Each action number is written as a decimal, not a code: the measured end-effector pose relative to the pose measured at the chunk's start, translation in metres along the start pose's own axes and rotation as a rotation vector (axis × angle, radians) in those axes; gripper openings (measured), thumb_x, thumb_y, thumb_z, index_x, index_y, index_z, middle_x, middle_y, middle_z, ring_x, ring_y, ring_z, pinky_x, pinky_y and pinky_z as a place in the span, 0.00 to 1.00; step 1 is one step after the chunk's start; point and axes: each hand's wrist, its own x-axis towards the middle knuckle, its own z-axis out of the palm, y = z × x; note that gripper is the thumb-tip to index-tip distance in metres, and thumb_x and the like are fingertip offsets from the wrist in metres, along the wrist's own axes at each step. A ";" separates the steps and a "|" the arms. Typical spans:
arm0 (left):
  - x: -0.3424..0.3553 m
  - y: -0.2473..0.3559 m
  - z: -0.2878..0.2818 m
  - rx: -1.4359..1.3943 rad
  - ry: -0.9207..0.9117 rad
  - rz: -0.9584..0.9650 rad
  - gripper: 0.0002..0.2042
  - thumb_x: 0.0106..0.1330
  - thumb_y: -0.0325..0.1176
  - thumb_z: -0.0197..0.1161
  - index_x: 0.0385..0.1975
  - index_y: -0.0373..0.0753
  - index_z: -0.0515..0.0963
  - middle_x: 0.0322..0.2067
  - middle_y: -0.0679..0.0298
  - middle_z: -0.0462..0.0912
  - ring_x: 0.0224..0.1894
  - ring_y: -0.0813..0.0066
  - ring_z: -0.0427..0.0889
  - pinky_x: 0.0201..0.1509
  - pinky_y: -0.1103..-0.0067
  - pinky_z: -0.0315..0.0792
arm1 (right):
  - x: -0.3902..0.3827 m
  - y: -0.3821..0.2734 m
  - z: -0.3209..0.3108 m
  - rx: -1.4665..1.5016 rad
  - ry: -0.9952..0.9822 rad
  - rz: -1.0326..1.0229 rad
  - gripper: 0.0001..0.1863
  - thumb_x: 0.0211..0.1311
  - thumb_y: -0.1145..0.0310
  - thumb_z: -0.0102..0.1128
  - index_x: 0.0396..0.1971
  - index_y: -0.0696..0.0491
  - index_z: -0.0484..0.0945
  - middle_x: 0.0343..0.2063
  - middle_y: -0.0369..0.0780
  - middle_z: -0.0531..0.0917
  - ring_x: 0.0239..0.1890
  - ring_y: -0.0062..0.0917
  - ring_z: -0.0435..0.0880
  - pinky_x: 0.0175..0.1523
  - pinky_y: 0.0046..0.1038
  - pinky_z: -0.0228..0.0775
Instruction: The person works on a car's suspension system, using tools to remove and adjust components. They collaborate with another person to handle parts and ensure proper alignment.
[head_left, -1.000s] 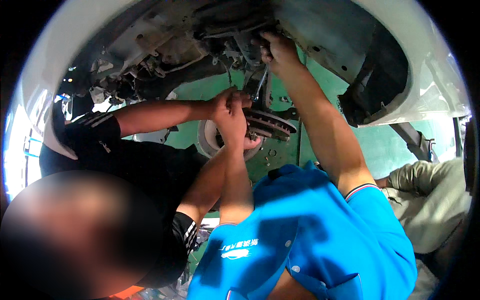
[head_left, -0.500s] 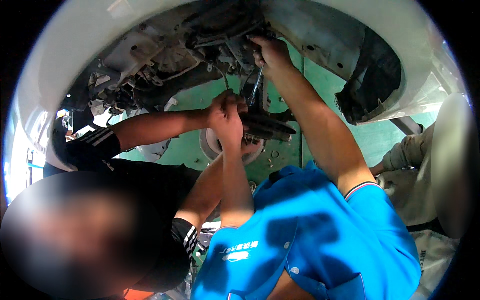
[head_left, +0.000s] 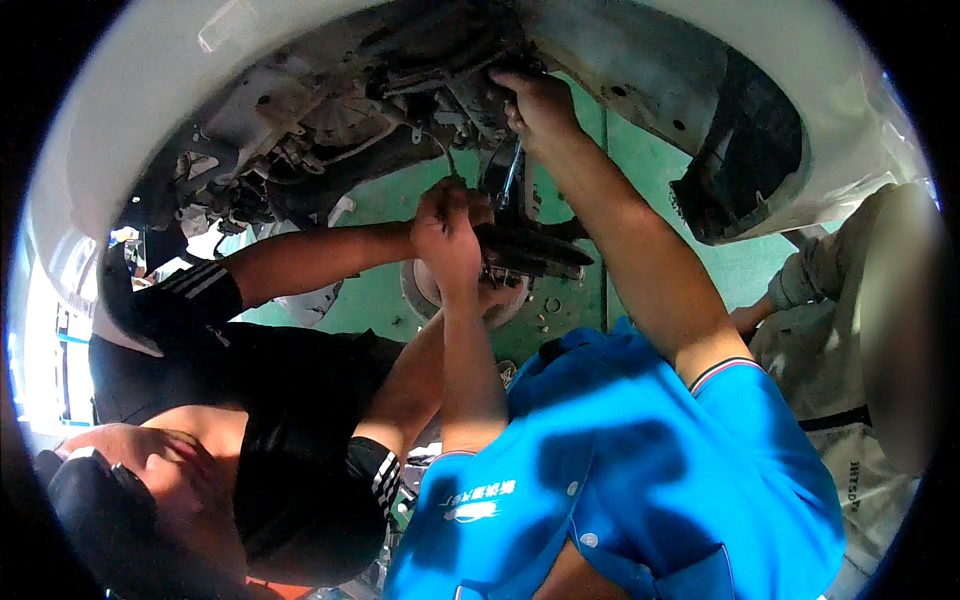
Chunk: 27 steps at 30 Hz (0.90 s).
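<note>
My right hand (head_left: 543, 110) is raised under the wheel arch beside the dark suspension strut (head_left: 475, 108), its thumb stretched toward it. Its fingers are curled at the upper end of a slim, shiny wrench (head_left: 511, 175), which slants down from them. Lower and to the left, my left hand (head_left: 447, 245) is closed, pressed against a co-worker's hand (head_left: 432, 205); what its fingers hold is hidden. Just right of these hands are a dark metal part (head_left: 535, 250) and the brake disc (head_left: 420, 285). The co-worker's other hand (head_left: 495, 298) reaches under that part.
A co-worker in a black shirt (head_left: 300, 390) leans in close at left. Another person in beige (head_left: 810, 350) is at right. The white fender (head_left: 110, 150) curves around the opening, with a dark liner (head_left: 750, 150) hanging at right. Small parts lie on the green floor (head_left: 560, 345).
Both my hands stay nearly in place; the left has shifted slightly left. The beige-clad person's arm at right has moved a little inward.
</note>
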 end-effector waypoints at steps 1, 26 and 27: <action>0.000 -0.003 -0.001 -0.008 0.000 0.000 0.09 0.72 0.25 0.49 0.47 0.27 0.71 0.33 0.50 0.84 0.29 0.63 0.85 0.34 0.73 0.81 | 0.001 0.003 0.002 -0.070 0.024 -0.029 0.14 0.57 0.66 0.66 0.38 0.56 0.76 0.25 0.43 0.83 0.13 0.16 0.66 0.14 0.18 0.51; -0.016 0.020 0.003 -0.049 0.124 0.023 0.11 0.68 0.29 0.57 0.42 0.27 0.78 0.35 0.56 0.85 0.33 0.68 0.83 0.41 0.77 0.76 | -0.003 -0.002 -0.003 0.046 0.001 -0.012 0.16 0.53 0.65 0.71 0.36 0.55 0.75 0.20 0.40 0.80 0.11 0.17 0.65 0.14 0.20 0.51; -0.014 0.015 0.001 -0.101 0.097 0.014 0.11 0.68 0.29 0.56 0.42 0.27 0.77 0.34 0.56 0.85 0.32 0.68 0.84 0.40 0.77 0.77 | -0.001 0.001 -0.002 -0.003 0.038 -0.012 0.16 0.52 0.64 0.71 0.35 0.55 0.76 0.20 0.40 0.80 0.11 0.17 0.64 0.14 0.20 0.51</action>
